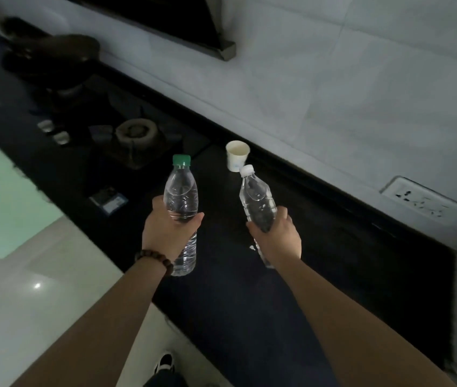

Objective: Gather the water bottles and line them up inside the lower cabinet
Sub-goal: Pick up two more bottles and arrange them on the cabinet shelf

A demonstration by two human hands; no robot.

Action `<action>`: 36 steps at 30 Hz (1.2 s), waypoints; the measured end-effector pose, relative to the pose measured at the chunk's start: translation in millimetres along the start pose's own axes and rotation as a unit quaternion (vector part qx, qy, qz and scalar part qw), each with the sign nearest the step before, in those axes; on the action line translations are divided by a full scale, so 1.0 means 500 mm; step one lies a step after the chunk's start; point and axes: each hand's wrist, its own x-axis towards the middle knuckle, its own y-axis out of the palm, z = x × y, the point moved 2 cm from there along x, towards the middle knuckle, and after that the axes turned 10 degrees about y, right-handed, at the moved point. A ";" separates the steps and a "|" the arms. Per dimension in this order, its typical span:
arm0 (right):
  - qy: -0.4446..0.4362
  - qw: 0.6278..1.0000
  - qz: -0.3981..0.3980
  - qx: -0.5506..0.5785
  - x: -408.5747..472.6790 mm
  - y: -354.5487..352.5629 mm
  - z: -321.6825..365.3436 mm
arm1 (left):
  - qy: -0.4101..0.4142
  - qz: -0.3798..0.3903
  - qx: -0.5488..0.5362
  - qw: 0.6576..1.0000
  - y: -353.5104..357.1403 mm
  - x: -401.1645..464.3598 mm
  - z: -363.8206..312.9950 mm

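My left hand (165,233) grips a clear water bottle with a green cap (181,191) around its middle, holding it upright above the dark countertop (333,247). In my right hand (277,238) is a second clear bottle with a white cap (256,196), tilted slightly left. Both bottles are lifted off the counter, side by side and apart. The lower cabinet is not in view.
A white paper cup (237,159) stands on the counter just behind the bottles. A gas hob (136,132) with a dark pan (51,55) lies to the left, a small box (108,201) near the counter's front. A wall socket (425,201) is at right. Pale floor lies lower left.
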 end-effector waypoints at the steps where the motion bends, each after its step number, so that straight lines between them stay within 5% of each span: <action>1: -0.021 1.000 0.009 0.011 -0.013 0.018 0.029 | -0.010 -0.019 0.005 1.000 -0.030 -0.009 0.013; 18: -0.303 0.923 0.227 0.066 -0.447 0.401 0.473 | -0.181 -0.305 0.075 0.932 -0.611 -0.240 0.323; 36: -0.371 0.889 0.266 0.038 -0.995 0.822 0.943 | -0.227 -0.369 0.086 0.897 -1.282 -0.350 0.700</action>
